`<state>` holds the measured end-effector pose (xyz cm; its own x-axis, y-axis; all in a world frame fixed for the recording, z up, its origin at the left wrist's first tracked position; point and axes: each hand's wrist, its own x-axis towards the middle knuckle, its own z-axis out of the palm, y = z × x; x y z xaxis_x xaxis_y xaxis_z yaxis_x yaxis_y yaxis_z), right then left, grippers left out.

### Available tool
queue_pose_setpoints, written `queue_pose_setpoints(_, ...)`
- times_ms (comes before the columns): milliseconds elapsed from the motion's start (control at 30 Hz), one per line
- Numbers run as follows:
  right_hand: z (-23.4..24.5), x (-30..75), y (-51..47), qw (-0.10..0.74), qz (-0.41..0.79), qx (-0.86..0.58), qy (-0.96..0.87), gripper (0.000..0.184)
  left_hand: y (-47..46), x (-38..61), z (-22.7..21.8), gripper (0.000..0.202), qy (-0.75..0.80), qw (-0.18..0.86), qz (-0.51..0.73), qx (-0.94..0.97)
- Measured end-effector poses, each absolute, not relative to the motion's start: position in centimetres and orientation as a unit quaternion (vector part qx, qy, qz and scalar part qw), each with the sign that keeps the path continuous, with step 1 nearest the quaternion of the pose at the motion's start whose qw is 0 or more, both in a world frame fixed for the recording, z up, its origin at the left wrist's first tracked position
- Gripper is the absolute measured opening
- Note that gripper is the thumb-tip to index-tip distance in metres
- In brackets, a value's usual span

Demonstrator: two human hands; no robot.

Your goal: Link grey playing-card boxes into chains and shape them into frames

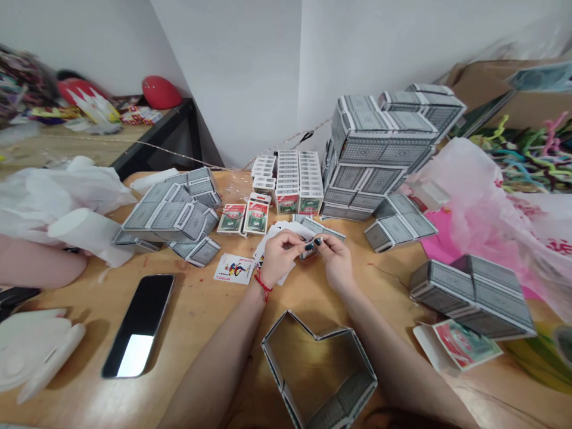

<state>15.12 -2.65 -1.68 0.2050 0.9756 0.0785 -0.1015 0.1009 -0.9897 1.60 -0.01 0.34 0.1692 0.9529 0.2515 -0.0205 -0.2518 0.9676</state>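
Observation:
My left hand (279,253) and my right hand (334,256) meet over the middle of the wooden table (205,322). Both are closed on a small grey patterned playing card piece (310,250) pinched between the fingertips. A fan of white cards (286,229) lies under and behind my left hand. A joker card (233,268) lies face up just left of my left wrist. Close to me stands a heart-shaped frame made of folded cards (319,372), between my forearms.
Folded-card blocks are piled at left (172,214), back right (379,143) and right (473,292). Boxed decks (288,179) stand at the back, two more (243,217) lie flat. A black phone (138,325) lies at left. A pink plastic bag (491,220) sits at right.

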Motion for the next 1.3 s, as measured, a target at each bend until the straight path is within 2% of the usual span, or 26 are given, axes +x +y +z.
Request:
queue_pose_setpoints(133, -2.1, 15.2, -2.4, 0.599, 0.459, -0.500, -0.425, 0.021, 0.1, 1.6, 0.2, 0.018, 0.381, 0.486, 0.515, 0.594)
queue_pose_setpoints(367, -1.4, 15.5, -2.3, 0.619, 0.468, -0.483, -0.407, 0.022, -0.2, 2.0, 0.2, 0.010, 0.425, 0.409, 0.507, 0.629)
queue_pose_setpoints(600, -0.2, 15.2, -2.8, 0.560, 0.390, -0.535, -0.499, 0.021, 0.0, 1.8, 0.3, 0.016, 0.439, 0.431, 0.510, 0.601)
queue_pose_setpoints(833, 0.1, 15.0, -3.0, 0.525, 0.377, -0.560, -0.519, 0.022, -0.3, 1.9, 0.2, 0.013, 0.443, 0.410, 0.508, 0.615)
queue_pose_setpoints(1133, 0.0, 15.0, -3.0, 0.504, 0.442, -0.532, -0.518, 0.026, -0.6, 2.0, -0.2, 0.007, 0.448, 0.305, 0.493, 0.680)
queue_pose_setpoints(1300, 0.0, 14.6, -3.2, 0.494, 0.501, -0.508, -0.497, 0.024, -0.5, 2.2, -0.3, 0.005, 0.464, 0.290, 0.492, 0.677)
